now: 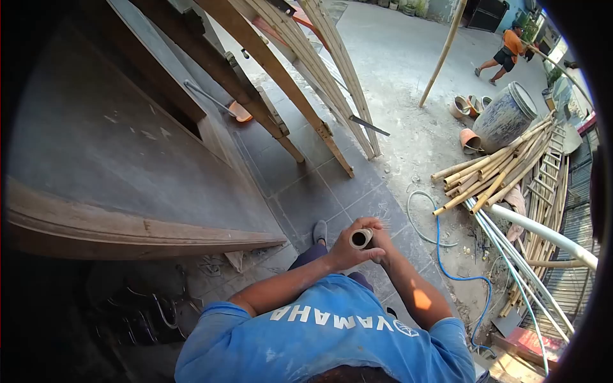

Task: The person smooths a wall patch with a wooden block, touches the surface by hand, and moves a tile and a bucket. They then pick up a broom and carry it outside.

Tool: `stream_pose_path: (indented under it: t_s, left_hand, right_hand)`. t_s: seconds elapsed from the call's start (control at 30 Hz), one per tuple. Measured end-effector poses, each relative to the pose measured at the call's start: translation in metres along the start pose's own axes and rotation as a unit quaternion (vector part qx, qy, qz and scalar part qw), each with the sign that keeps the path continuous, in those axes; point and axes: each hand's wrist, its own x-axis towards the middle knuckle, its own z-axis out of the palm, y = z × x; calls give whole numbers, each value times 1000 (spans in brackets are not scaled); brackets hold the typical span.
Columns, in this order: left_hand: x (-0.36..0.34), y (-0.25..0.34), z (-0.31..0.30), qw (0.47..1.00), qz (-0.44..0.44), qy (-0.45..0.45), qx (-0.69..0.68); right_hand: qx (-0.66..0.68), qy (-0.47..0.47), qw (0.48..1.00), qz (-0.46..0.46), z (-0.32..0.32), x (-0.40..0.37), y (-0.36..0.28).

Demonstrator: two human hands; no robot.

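Near the middle of the view, in front of the blue shirt, a hollow round tube (360,239) shows its open end. My left hand (347,249) is wrapped round it from the left, thumb and fingers bent about the rim. On the right side, my right hand (382,244) is closed against the same tube, its fingers partly hidden. The tube's lower part is out of sight beneath the hands. Thin bristle-like strands show just beyond the knuckles.
Wooden poles (274,70) lean over the tiled floor. A dark tabletop (128,140) fills the left. Bamboo poles (491,169), a drum (506,117), buckets, pipes and a blue hose (447,271) lie right. A person (509,51) in orange carries a pole at the upper right.
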Motion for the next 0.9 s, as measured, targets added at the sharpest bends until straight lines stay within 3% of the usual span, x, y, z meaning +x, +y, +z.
stream_pose_path:
  t_s: [0.1, 0.17, 0.23, 0.27, 0.37, 0.4, 0.43, 0.5, 0.63, 0.7, 0.73, 0.8, 0.83, 0.9]
  left_hand:
    - [13, -43, -53, 998, 14, 60, 6]
    - [30, -24, -91, 986, 15, 159, 45]
    - [36, -26, -134, 959, -19, 283, 5]
    - [38, -34, -163, 955, 23, 295, -32]
    - [37, -44, -245, 904, 28, 413, -111]
    - [35, -58, -276, 851, -29, 510, -123]
    - [24, -85, -315, 838, -23, 530, -129]
    - [-11, -159, -401, 835, -71, 544, 41]
    - [-45, -218, -462, 807, -43, 568, 153]
    - [-71, -260, -481, 757, -47, 460, 461]
    - [-73, -264, -481, 757, -43, 459, 462]
    - [-76, -269, -477, 793, -183, 543, 208]
    - [-71, -269, -481, 795, -181, 540, 209]
    - [-61, -261, -500, 762, -319, 562, 31]
  right_hand:
    - [-72, -52, 994, -56, 64, 28, -23]
    - [-82, -49, 995, 24, 84, 48, -32]
    - [-268, -49, 959, -78, 96, 65, -38]
    - [-336, -73, 934, -100, 92, 74, -41]
    - [-525, -87, 837, -125, 63, 100, -50]
    - [-519, -53, 843, -134, 45, 109, -47]
    - [-557, -8, 821, -127, 23, 122, -38]
    - [-590, 75, 798, -94, -28, 143, -19]
    - [-603, 182, 777, 27, -126, 133, 5]
    - [-607, 202, 763, 88, -161, 113, 5]
    - [-609, 215, 755, 108, -173, 105, 5]
    - [-591, 237, 764, 101, -190, 93, 2]
    - [-575, 259, 770, 97, -195, 89, -2]
    - [-530, 303, 787, 85, -200, 84, -4]
